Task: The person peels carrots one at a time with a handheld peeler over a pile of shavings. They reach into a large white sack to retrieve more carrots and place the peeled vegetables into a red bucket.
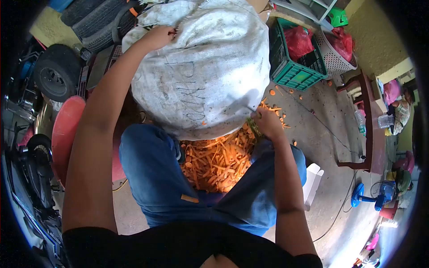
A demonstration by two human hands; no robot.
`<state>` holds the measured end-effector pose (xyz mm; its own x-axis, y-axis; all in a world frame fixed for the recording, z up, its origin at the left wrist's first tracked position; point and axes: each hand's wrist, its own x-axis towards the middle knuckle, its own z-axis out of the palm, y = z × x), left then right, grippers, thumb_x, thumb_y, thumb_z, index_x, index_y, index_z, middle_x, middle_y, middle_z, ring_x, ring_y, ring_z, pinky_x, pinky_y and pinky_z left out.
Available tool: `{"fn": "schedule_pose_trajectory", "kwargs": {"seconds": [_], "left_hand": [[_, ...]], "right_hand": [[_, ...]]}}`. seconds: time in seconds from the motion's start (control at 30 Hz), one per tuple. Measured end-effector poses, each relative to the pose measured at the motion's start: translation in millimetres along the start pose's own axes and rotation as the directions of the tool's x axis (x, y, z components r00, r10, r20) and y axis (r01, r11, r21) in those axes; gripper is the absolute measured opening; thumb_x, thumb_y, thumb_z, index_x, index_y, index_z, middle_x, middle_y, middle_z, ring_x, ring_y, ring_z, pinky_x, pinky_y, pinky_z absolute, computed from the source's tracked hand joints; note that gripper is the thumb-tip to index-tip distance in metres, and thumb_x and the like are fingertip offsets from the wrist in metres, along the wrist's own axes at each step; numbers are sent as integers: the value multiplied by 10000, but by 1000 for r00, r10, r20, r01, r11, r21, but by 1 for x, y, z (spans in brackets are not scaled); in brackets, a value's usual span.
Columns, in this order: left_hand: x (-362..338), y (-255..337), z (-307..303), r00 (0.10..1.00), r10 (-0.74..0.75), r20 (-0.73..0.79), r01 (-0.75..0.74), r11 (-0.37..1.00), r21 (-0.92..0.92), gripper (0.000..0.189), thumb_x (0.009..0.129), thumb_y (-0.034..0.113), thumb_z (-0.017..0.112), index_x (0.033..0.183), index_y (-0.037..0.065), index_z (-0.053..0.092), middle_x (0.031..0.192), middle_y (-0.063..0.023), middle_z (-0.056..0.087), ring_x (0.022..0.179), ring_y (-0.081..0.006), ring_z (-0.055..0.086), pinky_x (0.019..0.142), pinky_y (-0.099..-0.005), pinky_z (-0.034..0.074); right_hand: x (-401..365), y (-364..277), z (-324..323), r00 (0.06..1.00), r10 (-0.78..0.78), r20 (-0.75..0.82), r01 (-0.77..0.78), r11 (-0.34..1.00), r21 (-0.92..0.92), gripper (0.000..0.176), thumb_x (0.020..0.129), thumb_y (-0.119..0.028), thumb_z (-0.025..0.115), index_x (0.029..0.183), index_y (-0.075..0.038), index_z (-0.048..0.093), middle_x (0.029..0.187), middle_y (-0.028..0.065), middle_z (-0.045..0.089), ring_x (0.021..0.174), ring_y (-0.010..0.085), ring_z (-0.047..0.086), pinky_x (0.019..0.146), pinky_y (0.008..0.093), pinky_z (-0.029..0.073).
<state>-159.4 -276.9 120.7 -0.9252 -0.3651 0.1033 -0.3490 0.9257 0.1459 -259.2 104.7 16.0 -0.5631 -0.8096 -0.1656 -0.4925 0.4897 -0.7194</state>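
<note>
A large white woven sack [232, 67] with dark handwriting bulges in front of me, over my knees. My left hand [161, 38] is closed at its upper left, fingers curled on the fabric. Low on the sack's right side, my right hand [268, 123] is closed around a thin tool like a small knife, its tip pointing at the sack. Just below that hand is something green [253, 127], partly hidden. Between my legs lies a heap of orange peelings and cut pieces, looking like carrot [219, 163].
A red tub [67, 134] stands at my left, near a wheel [56, 73] and stacked tyres. At right are a green crate [295, 58], a white basket [333, 51], a wooden frame [368, 120], a blue fan [357, 195] and a floor cable. Orange scraps lie beside the sack.
</note>
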Motion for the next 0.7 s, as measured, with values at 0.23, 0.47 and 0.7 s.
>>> {"fn": "schedule_pose_trajectory", "kwargs": {"seconds": [0.23,0.47,0.7], "left_hand": [[39,13,54,978,186,95,-183,982,-37,514,739,322,516,1149,36,396,1166,-153,415,1063,-223,408,872,-295,330],[51,32,56,941,43,334,45,967,-252,475,758,295,529,1147,45,420,1150,-111,442,997,-175,432,855,-263,328],[50,38,58,934,26,357,115,923,-367,426,791,296,468,1116,22,442,1121,-111,462,961,-162,440,837,-273,346]], "right_hand": [[23,14,7,999,-7,-36,3,996,-93,292,768,-286,483,800,1,532,713,211,542,683,367,518,620,407,404],[35,7,0,998,63,6,-63,994,-95,302,771,-294,471,812,1,525,738,214,545,731,370,518,647,407,411],[41,12,8,999,2,-41,-6,995,-101,295,771,-294,488,803,-4,533,649,213,526,645,357,517,582,391,395]]}}
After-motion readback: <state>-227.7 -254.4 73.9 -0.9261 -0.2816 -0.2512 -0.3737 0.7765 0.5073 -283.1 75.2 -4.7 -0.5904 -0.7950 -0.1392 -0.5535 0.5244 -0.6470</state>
